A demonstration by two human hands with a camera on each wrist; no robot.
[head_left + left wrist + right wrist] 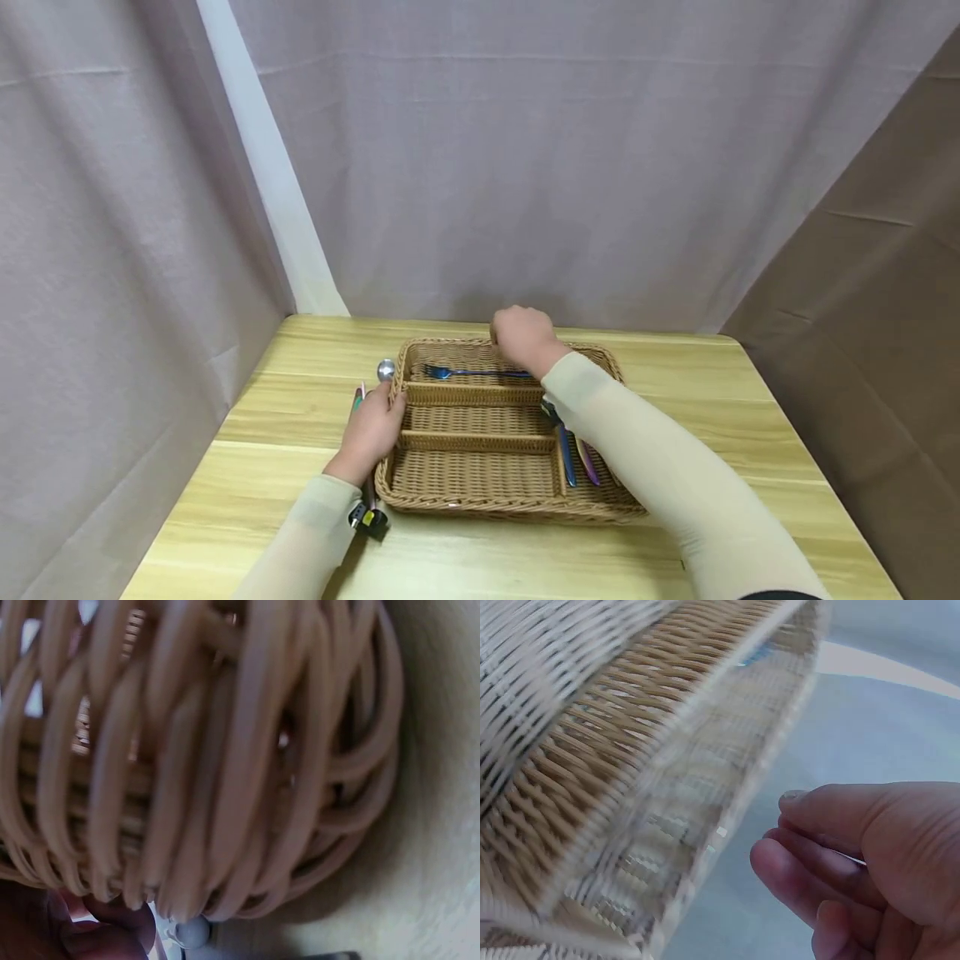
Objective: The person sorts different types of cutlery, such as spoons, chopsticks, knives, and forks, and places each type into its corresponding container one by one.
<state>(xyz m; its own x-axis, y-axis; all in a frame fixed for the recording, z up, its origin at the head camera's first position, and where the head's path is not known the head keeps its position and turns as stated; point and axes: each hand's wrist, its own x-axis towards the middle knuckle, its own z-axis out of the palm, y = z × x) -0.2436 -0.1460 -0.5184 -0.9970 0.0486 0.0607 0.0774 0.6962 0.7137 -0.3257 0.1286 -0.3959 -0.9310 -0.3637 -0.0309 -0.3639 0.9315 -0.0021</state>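
Note:
My left hand (pixel 372 425) grips the left rim of a woven wicker cutlery basket (pixel 510 504), its thumb lapping over the edge. In the left wrist view, fingertips (pixel 112 926) show beneath the basket's woven wall (pixel 172 750). My right hand (pixel 522 333) is over the far rim, fingers loosely curled. The right wrist view shows that hand (pixel 855 862) holding nothing, just outside the basket wall. A blue fork (pixel 472 372) lies in the far long compartment, its right end hidden behind the right wrist. In the right-hand compartment are a blue handle (pixel 567 458) and a purple handle (pixel 590 467).
A silver spoon's bowl (pixel 386 369) shows left of the basket, beside a pink and green handle (pixel 357 400) partly covered by the left hand. All stands on a wood-grain table (pixel 262 467) with grey curtains (pixel 525 183) behind and at the sides.

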